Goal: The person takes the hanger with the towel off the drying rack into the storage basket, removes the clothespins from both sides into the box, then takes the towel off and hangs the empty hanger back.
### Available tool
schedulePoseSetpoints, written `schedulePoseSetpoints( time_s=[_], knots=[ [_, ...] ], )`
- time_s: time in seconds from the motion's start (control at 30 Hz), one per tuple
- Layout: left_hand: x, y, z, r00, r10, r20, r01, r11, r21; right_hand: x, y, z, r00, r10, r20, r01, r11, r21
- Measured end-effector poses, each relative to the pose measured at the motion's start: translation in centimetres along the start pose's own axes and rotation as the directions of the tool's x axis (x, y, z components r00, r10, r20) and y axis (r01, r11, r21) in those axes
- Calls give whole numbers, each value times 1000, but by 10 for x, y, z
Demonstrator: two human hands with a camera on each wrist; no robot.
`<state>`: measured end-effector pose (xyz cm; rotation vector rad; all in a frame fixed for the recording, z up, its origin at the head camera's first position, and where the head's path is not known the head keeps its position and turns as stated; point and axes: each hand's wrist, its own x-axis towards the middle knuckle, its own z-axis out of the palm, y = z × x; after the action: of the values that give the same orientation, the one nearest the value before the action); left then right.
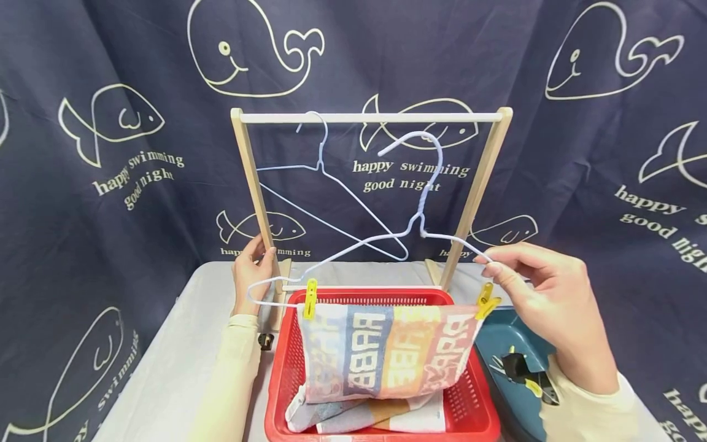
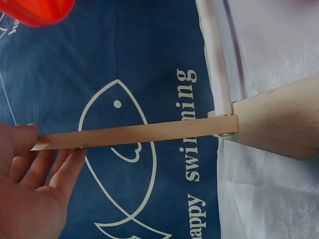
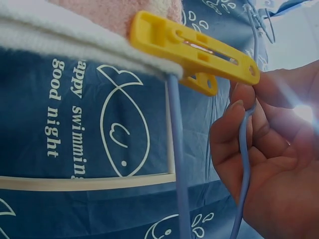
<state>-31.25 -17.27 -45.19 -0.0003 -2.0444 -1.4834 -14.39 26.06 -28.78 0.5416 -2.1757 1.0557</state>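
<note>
Wooden post (image 1: 254, 184) gripped in our left hand (image 1: 251, 270), our right hand (image 1: 552, 301) pinches the hanger (image 1: 423, 202). We should hold both steady.

Head: up high, looking forward and down, standing well back, sweeping in the rack (image 1: 370, 118) and basket (image 1: 275, 383)!
Left wrist: in close, tipped sideways, a wooden post (image 2: 144, 133) cutting right across beside the left hand (image 2: 37, 181).
Right wrist: sideways too, and here's a yellow clip (image 3: 199, 59) filling the foreground near the right hand (image 3: 274, 164)!
Head plus left wrist: post, left hand.
Head plus right wrist: clip, hanger (image 3: 178, 144), right hand.
</note>
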Motion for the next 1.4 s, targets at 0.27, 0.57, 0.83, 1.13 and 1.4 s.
schedulePoseSetpoints(
  time_s=[0.27, 0.57, 0.83, 1.13, 1.4],
  knots=[
    [1, 0, -1, 1000, -7, -2, 7, 1000, -3, 2, 5, 7, 1000, 23, 9, -23, 1000, 8],
    [1, 0, -3, 1000, -6, 26, 8, 998, -65, 1, 15, 16, 1000, 24, 5, -24, 999, 36],
    [6, 8, -19, 998, 7, -68, -10, 999, -50, 1, 20, 22, 999, 47, 8, -47, 998, 47],
    [8, 33, -38, 993, 69, -98, -77, 994, -80, -1, 26, 31, 997, 68, 23, -69, 997, 34],
    [-2, 81, -63, 985, 164, -56, -170, 979, -110, -5, 36, 40, 997, 68, 40, -69, 997, 33]
  ],
)
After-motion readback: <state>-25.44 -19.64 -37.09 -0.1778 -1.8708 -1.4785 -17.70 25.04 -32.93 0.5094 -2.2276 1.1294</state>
